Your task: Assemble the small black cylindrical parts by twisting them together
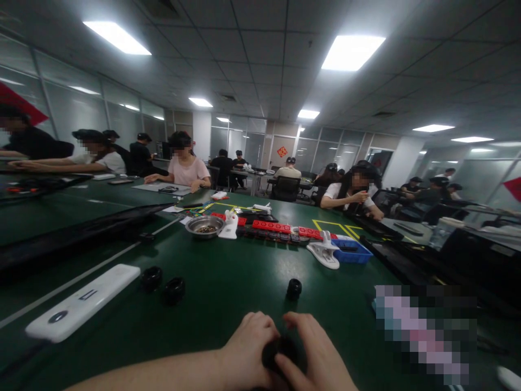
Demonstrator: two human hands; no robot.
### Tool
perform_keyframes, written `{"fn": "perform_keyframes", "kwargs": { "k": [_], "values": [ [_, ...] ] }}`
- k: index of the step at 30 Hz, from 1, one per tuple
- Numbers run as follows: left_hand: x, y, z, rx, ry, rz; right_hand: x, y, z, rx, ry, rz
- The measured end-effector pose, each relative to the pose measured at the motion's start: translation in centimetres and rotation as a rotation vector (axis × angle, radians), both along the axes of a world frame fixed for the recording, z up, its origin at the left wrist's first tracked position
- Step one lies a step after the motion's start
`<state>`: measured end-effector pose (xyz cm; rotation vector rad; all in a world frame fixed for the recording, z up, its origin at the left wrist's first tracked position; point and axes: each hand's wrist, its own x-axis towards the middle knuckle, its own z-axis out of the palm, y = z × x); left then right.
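L hand curling round dark piece, btm centre of view. R hand arching half open opposite, thumb touching piece; rest of its grip hidden, can't tell. Piece sitting betw. hands, both equally near; long axis unclear. Blk roll lying just beyond, on grn table; two more rolls lying ahead, to L.

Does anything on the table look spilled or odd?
Nothing stands out as spilled or broken. Small pieces lie inside the round silver metal bowl; the bare left hand and right hand surround a dark rounded object, partly hidden, so its condition is unclear.
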<state>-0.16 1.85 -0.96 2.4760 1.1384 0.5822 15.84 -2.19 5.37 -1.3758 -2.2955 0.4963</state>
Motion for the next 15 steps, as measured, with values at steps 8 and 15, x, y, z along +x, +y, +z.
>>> {"fn": "perform_keyframes", "kwargs": {
  "k": [8,15],
  "values": [
    [0.0,-0.05,0.39,-0.003,0.028,-0.031,0.67,0.0,0.35,-0.123,0.154,0.133],
    [0.09,-0.27,0.61,-0.003,0.042,-0.008,0.12,0.29,-0.6,-0.037,-0.002,-0.058]
  ]
}}
